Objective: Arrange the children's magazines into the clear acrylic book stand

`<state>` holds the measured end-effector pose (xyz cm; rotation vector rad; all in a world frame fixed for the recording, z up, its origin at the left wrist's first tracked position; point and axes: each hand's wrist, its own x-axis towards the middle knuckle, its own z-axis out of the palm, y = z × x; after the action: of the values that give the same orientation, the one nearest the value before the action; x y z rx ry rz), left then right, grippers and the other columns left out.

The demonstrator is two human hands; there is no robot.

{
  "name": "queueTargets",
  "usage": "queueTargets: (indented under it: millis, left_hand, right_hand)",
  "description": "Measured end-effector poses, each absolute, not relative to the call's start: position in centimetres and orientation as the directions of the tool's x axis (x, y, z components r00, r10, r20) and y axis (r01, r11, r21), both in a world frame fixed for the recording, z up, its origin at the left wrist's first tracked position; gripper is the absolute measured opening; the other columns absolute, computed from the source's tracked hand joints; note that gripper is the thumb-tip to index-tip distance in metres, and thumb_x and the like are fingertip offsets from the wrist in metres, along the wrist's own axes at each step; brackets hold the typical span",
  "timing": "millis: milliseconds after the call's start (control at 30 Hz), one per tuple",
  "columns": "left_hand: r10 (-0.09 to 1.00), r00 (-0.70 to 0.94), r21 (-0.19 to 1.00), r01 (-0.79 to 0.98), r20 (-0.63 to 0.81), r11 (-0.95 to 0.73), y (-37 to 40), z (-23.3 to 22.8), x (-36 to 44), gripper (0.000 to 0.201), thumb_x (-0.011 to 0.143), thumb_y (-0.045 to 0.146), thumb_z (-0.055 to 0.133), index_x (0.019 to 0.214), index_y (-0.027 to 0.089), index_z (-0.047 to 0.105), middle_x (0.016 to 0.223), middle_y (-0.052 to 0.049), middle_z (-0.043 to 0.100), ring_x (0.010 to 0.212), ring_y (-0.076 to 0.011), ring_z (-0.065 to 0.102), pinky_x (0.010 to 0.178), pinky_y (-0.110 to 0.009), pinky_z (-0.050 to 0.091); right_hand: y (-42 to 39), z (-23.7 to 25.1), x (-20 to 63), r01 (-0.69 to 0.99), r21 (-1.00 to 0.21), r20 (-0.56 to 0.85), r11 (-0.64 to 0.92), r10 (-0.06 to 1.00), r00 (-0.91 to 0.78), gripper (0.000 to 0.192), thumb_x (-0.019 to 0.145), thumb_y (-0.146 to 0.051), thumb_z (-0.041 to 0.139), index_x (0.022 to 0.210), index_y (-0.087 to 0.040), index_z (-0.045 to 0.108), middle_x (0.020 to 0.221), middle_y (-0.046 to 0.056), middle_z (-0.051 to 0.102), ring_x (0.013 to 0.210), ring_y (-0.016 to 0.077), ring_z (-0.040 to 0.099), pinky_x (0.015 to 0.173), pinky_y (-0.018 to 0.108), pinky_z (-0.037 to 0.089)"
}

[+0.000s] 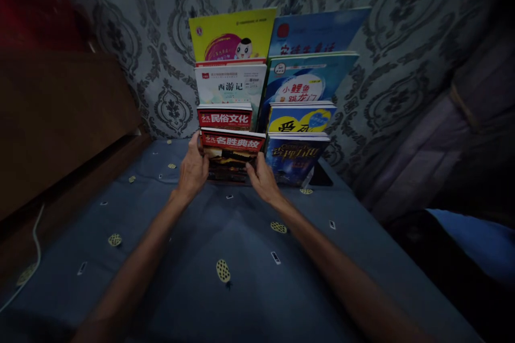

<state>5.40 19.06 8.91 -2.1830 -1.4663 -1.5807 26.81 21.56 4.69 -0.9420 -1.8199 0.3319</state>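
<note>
Grey damask wallpaper fills the back of the view, and below it a bed covered by a blue sheet with small yellow and white motifs runs toward the camera. Against the wall at 12 o'clock stands a stepped display of books in two columns. In the left column, from the top: a yellow book, a white book, a red-banded book, and at the front a red-titled book with a dark picture on its cover. In the right column: a blue book at the top, a green-edged book under it, a blue-and-yellow book, then a dark blue book at the front.

Both hands are on the red-titled book, which stands upright at the foot of the left column, just above the sheet. The left hand closes its grip on the book's left edge (thumb near the top corner), and the right hand closes on its right edge, fingers curled against the lower side, just beside the dark blue book.

At 9 o'clock a brown wooden headboard rises beside the bed, with a white cable trailing at 8 o'clock. At 3 o'clock hangs a purplish curtain
</note>
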Motion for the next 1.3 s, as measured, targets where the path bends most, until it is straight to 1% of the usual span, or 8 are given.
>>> queueTargets:
  millis: [33, 100, 267, 500, 633, 733, 967, 1300]
  left_hand:
    - [0.619, 0.026, 0.412, 0.724, 0.785, -0.553, 18.9, 9.2, 5.5, 0.061, 0.093, 0.016, 0.047, 0.151, 0.019, 0.027, 0.125, -0.013, 0.06, 0.108, -0.0244, 0.061, 0.098, -0.038, 0.049]
    - [0.598, 0.053, 0.357, 0.758, 0.8, -0.546, 18.6, 9.8, 5.6, 0.061, 0.094, 0.016, 0.046, 0.152, 0.023, 0.03, 0.128, -0.012, 0.058, 0.109, -0.0242, 0.06, 0.098, -0.037, 0.049]
    - [0.636, 0.102, 0.271, 0.845, 0.765, -0.461, 18.5, 11.3, 5.8, 0.056, 0.096, 0.013, 0.039, 0.151, 0.024, 0.039, 0.123, -0.011, 0.059, 0.107, -0.0245, 0.06, 0.094, -0.035, 0.05]
    - [0.661, 0.068, 0.286, 0.866, 0.747, -0.411, 19.1, 11.3, 5.0, 0.056, 0.097, 0.013, 0.041, 0.152, 0.026, 0.04, 0.113, -0.008, 0.062, 0.1, -0.0229, 0.062, 0.09, -0.031, 0.05]
    - [0.659, 0.077, 0.257, 0.882, 0.748, -0.394, 19.6, 10.7, 4.4, 0.054, 0.098, 0.014, 0.039, 0.151, 0.026, 0.042, 0.109, -0.008, 0.061, 0.096, -0.0215, 0.062, 0.087, -0.029, 0.049]
    - [0.665, 0.07, 0.231, 0.906, 0.744, -0.355, 20.0, 10.3, 4.0, 0.054, 0.098, 0.013, 0.038, 0.151, 0.025, 0.043, 0.106, -0.008, 0.059, 0.092, -0.0202, 0.062, 0.083, -0.028, 0.049]
    - [0.668, 0.064, 0.193, 0.933, 0.742, -0.303, 20.1, 10.0, 3.8, 0.055, 0.098, 0.013, 0.037, 0.151, 0.027, 0.041, 0.102, -0.005, 0.059, 0.086, -0.0172, 0.062, 0.078, -0.026, 0.05]
    - [0.665, 0.094, 0.175, 0.929, 0.741, -0.327, 20.3, 10.0, 3.6, 0.058, 0.095, 0.009, 0.041, 0.149, 0.03, 0.046, 0.102, -0.004, 0.061, 0.084, -0.016, 0.061, 0.074, -0.023, 0.048]
  right_hand:
    - [21.6, 4.7, 26.8, 0.453, -0.6, 0.661, 0.66, 0.728, -0.185, 0.034, 0.098, -0.033, 0.038, 0.129, -0.022, 0.04, 0.115, 0.015, 0.066, 0.103, 0.0294, 0.065, 0.089, 0.048, 0.054]
    - [21.6, 4.8, 26.9, 0.454, -0.595, 0.658, 0.663, 0.726, -0.198, 0.036, 0.097, -0.031, 0.038, 0.132, -0.022, 0.039, 0.117, 0.015, 0.066, 0.102, 0.0295, 0.064, 0.088, 0.048, 0.054]
    - [21.1, 5.0, 26.8, 0.482, -0.559, 0.67, 0.674, 0.71, -0.215, 0.04, 0.095, -0.026, 0.039, 0.135, -0.019, 0.039, 0.12, 0.015, 0.062, 0.109, 0.0295, 0.061, 0.095, 0.05, 0.052]
    - [20.4, 4.7, 26.3, 0.608, -0.497, 0.667, 0.62, 0.72, -0.189, 0.046, 0.094, -0.022, 0.038, 0.139, -0.017, 0.046, 0.115, 0.016, 0.058, 0.11, 0.03, 0.059, 0.099, 0.053, 0.05]
    - [20.6, 4.0, 25.8, 0.613, -0.522, 0.671, 0.593, 0.729, -0.134, 0.054, 0.095, -0.022, 0.038, 0.148, -0.014, 0.037, 0.129, 0.02, 0.059, 0.12, 0.0332, 0.058, 0.104, 0.057, 0.048]
    - [20.6, 3.6, 25.5, 0.628, -0.545, 0.651, 0.555, 0.752, -0.1, 0.058, 0.094, -0.021, 0.037, 0.152, -0.013, 0.032, 0.131, 0.021, 0.062, 0.118, 0.0336, 0.062, 0.1, 0.056, 0.051]
    - [19.7, 3.4, 24.9, 0.733, -0.494, 0.613, 0.467, 0.785, -0.086, 0.056, 0.094, -0.021, 0.036, 0.15, -0.011, 0.038, 0.13, 0.02, 0.062, 0.124, 0.0331, 0.058, 0.102, 0.054, 0.05]
    - [20.3, 2.1, 25.3, 0.737, -0.502, 0.593, 0.453, 0.801, -0.088, 0.05, 0.092, -0.021, 0.04, 0.139, -0.01, 0.049, 0.125, 0.02, 0.063, 0.117, 0.0313, 0.061, 0.102, 0.05, 0.051]
